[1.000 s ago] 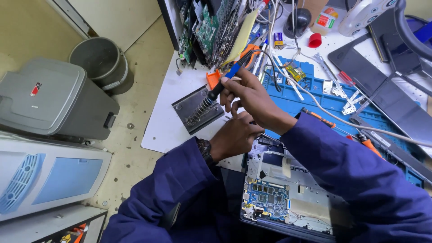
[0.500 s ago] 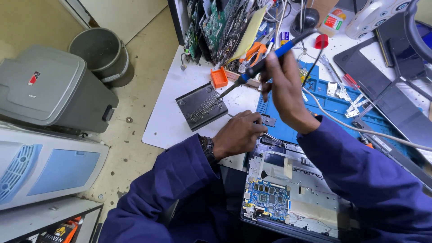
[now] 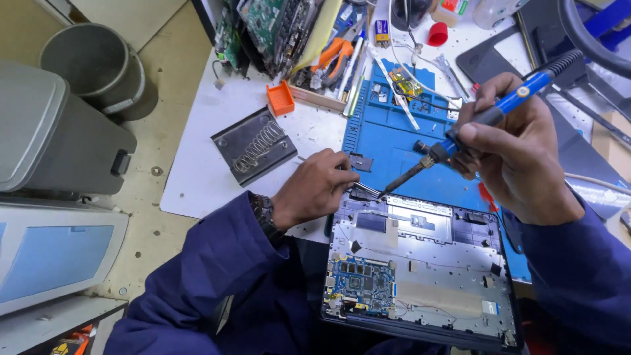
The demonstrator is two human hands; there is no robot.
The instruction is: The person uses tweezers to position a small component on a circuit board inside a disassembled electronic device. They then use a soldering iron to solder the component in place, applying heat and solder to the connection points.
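An opened laptop lies bottom-up in front of me, its blue circuit board showing at the lower left. My right hand grips a blue soldering iron like a pen, its dark tip pointing down-left to the laptop's top left corner. My left hand rests at that same corner and pinches metal tweezers beside the iron's tip. A blue work mat lies under and behind the laptop.
A metal soldering-iron stand with a coil spring sits left of my left hand, with a small orange box behind it. Circuit boards and hand tools crowd the back of the white table. Grey bins and machines stand on the floor at left.
My right hand has carried the soldering iron from the stand area to the right and down, so its tip now reaches the laptop's corner. My left hand has shifted onto that corner with the tweezers.
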